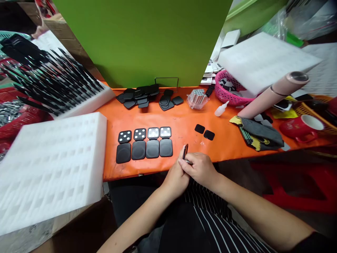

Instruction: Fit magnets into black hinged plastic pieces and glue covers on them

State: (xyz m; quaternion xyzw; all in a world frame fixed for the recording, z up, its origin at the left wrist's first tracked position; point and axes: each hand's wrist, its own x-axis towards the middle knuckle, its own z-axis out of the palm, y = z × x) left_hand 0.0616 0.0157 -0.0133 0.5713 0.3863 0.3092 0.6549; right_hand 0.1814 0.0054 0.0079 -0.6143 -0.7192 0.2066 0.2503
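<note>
My left hand [177, 173] and my right hand [201, 168] meet at the table's front edge. Closed in my left hand is a small black flat piece [185, 150], seen nearly edge-on. My right fingers are pinched against it, around a thin part I cannot make out. Left of my hands lies a row of several hinged black square cases [165, 147], opened flat; their upper halves show white dots on black or a pale shiny face. Two black rounded squares [204, 132] lie beyond my right hand. A small white dropper bottle [221, 109] stands farther right.
Loose black plates [139, 96] and a bundle of small metal cylinders [197, 98] lie along the back of the orange table [118, 172]. White foam blocks [52, 158] stand left. A pink flask [273, 93], pink basket [219, 93] and red mug [297, 128] are right.
</note>
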